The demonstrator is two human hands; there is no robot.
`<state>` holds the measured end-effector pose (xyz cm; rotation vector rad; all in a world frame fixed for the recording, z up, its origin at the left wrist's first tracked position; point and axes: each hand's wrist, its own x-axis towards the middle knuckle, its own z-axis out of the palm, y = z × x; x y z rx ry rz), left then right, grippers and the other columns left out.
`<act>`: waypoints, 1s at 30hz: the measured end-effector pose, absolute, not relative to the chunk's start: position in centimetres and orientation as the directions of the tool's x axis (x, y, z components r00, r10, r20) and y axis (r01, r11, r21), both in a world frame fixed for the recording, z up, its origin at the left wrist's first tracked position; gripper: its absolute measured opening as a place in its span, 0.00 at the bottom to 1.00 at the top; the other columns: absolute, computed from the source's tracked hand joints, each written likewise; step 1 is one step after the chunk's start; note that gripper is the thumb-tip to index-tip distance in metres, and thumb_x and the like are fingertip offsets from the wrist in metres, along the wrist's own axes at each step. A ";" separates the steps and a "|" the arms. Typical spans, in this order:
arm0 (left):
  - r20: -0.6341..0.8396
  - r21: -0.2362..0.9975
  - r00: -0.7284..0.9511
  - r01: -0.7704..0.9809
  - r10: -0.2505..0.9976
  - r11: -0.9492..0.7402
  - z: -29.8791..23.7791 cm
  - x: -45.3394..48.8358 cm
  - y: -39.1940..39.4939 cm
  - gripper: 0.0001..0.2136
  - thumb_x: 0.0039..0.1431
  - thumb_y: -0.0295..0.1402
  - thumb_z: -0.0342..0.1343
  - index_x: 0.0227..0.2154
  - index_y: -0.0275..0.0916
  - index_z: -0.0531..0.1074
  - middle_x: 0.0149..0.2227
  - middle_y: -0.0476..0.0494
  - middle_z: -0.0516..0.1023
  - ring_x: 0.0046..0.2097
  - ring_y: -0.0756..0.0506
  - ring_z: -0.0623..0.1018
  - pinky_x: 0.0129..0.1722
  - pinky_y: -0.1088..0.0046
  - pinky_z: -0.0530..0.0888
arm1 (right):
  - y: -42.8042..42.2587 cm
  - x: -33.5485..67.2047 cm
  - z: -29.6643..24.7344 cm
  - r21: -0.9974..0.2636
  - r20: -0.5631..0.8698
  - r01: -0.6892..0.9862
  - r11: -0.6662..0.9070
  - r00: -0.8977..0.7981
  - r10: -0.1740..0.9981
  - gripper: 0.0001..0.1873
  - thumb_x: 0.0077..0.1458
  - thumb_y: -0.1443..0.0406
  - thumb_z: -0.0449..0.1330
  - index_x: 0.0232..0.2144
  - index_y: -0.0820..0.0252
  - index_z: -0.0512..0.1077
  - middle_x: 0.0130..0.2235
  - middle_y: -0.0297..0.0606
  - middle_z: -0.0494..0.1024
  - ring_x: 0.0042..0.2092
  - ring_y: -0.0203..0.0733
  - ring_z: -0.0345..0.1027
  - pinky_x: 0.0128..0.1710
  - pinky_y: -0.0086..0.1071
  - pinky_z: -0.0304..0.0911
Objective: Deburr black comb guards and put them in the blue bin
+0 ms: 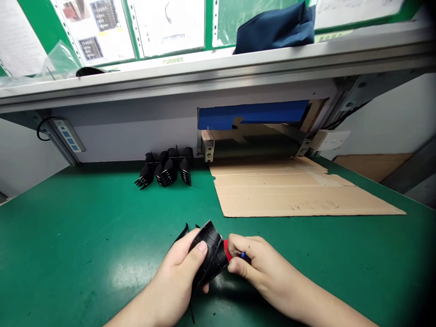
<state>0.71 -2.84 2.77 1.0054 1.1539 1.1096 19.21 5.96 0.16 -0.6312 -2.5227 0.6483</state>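
Observation:
My left hand is closed around black curved plastic pieces, its thumb pressed on the ribbed inner face. Thin dark tips of the plastic stick out behind the fingers and below the palm. At the right end of the plastic, my right hand is closed on a small red-and-blue tool. The red part meets the edge of the plastic, and a bit of blue shows between the curled fingers. Most of this tool is hidden in the fist, so its kind cannot be made out. Both hands are above the green tabletop.
Several black plastic parts with comb-like ends lie at the back of the table. A flat cardboard sheet lies before a wall opening with a blue flap. Overhead runs a shelf bearing a dark blue cloth bag. A power strip hangs left.

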 end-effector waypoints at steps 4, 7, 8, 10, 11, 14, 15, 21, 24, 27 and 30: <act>-0.168 0.957 0.055 -0.231 0.984 0.177 2.5 1.1 -3.0 0.19 0.63 0.44 0.49 0.49 0.36 0.68 0.37 0.44 0.72 0.27 0.52 0.68 0.30 0.76 0.68 | 5.6 18.8 0.1 -0.675 0.395 0.220 0.704 -0.698 0.597 0.37 0.63 0.33 0.38 0.30 0.59 0.60 0.31 0.34 0.64 0.31 0.44 0.59 0.31 0.31 0.54; -0.169 0.942 0.075 -0.281 0.983 0.183 2.5 1.3 -3.1 0.19 0.63 0.44 0.49 0.48 0.36 0.68 0.31 0.46 0.72 0.25 0.53 0.68 0.27 0.77 0.66 | 4.9 18.3 -0.1 -0.603 0.458 0.289 0.744 -0.638 0.619 0.39 0.62 0.33 0.33 0.35 0.59 0.63 0.34 0.36 0.64 0.34 0.47 0.58 0.34 0.35 0.54; -0.169 0.941 0.078 -0.284 0.983 0.184 2.5 1.3 -3.1 0.19 0.63 0.44 0.49 0.49 0.36 0.68 0.29 0.46 0.72 0.24 0.53 0.67 0.26 0.77 0.66 | 4.7 18.1 -0.1 -0.581 0.468 0.316 0.750 -0.625 0.625 0.40 0.62 0.33 0.31 0.34 0.59 0.64 0.34 0.36 0.64 0.34 0.47 0.58 0.34 0.35 0.53; -0.163 0.943 0.073 -0.283 0.984 0.177 2.4 1.4 -3.1 0.19 0.63 0.44 0.48 0.48 0.35 0.68 0.27 0.47 0.71 0.23 0.53 0.66 0.25 0.78 0.65 | 4.5 17.8 -0.2 -0.552 0.483 0.351 0.757 -0.605 0.633 0.41 0.62 0.34 0.29 0.30 0.59 0.62 0.32 0.36 0.63 0.32 0.47 0.57 0.32 0.35 0.52; -0.159 0.944 0.067 -0.281 0.985 0.171 2.4 1.4 -3.1 0.18 0.63 0.43 0.49 0.48 0.35 0.68 0.27 0.47 0.72 0.23 0.53 0.66 0.24 0.78 0.64 | 4.4 17.8 -0.2 -0.544 0.490 0.357 0.759 -0.599 0.634 0.41 0.62 0.34 0.29 0.28 0.59 0.60 0.30 0.36 0.63 0.31 0.46 0.56 0.31 0.34 0.51; -0.142 0.952 0.054 -0.267 0.988 0.152 2.0 1.4 -3.1 0.19 0.63 0.44 0.49 0.48 0.35 0.69 0.30 0.45 0.72 0.24 0.52 0.68 0.25 0.77 0.65 | 4.7 18.1 0.1 -0.579 0.446 0.281 0.765 -0.677 0.586 0.40 0.63 0.34 0.28 0.24 0.59 0.56 0.26 0.34 0.61 0.28 0.43 0.55 0.29 0.32 0.51; -0.139 0.955 0.052 -0.258 0.989 0.148 1.9 1.4 -3.1 0.19 0.62 0.45 0.49 0.48 0.35 0.69 0.31 0.44 0.72 0.25 0.52 0.68 0.26 0.77 0.66 | 4.9 18.4 0.2 -0.619 0.397 0.227 0.752 -0.735 0.549 0.40 0.64 0.35 0.27 0.23 0.59 0.57 0.25 0.34 0.60 0.27 0.42 0.56 0.29 0.32 0.52; -0.152 0.972 0.023 -0.177 0.988 0.154 2.3 1.2 -3.0 0.20 0.63 0.46 0.48 0.51 0.38 0.67 0.46 0.41 0.72 0.29 0.52 0.68 0.31 0.73 0.69 | 6.7 20.4 0.8 -0.846 0.367 -0.015 0.534 -0.742 0.560 0.38 0.62 0.32 0.43 0.25 0.59 0.58 0.25 0.31 0.57 0.26 0.39 0.49 0.26 0.29 0.46; -0.108 0.992 0.051 -0.063 0.993 0.111 2.2 1.0 -2.9 0.16 0.63 0.39 0.49 0.51 0.41 0.67 0.48 0.44 0.71 0.39 0.48 0.71 0.41 0.72 0.69 | 6.6 20.5 1.2 -0.710 0.527 0.029 0.704 -0.641 0.558 0.30 0.64 0.38 0.53 0.34 0.59 0.65 0.33 0.34 0.63 0.30 0.41 0.55 0.30 0.30 0.51; -0.086 0.996 0.085 0.011 0.993 0.086 1.8 0.8 -2.7 0.16 0.61 0.32 0.51 0.52 0.45 0.66 0.51 0.46 0.70 0.53 0.45 0.67 0.54 0.69 0.62 | 6.0 20.3 1.4 -0.420 0.544 0.146 0.896 -0.750 0.377 0.17 0.72 0.51 0.50 0.42 0.57 0.67 0.50 0.42 0.62 0.40 0.46 0.61 0.38 0.35 0.55; -0.135 0.989 0.151 -0.036 0.979 0.142 1.6 0.9 -2.7 0.19 0.61 0.34 0.51 0.55 0.44 0.62 0.50 0.44 0.71 0.49 0.45 0.70 0.49 0.69 0.67 | 5.5 20.0 1.5 -0.170 0.423 0.205 0.964 -0.868 0.259 0.11 0.68 0.70 0.46 0.37 0.60 0.67 0.58 0.41 0.57 0.43 0.47 0.62 0.37 0.36 0.54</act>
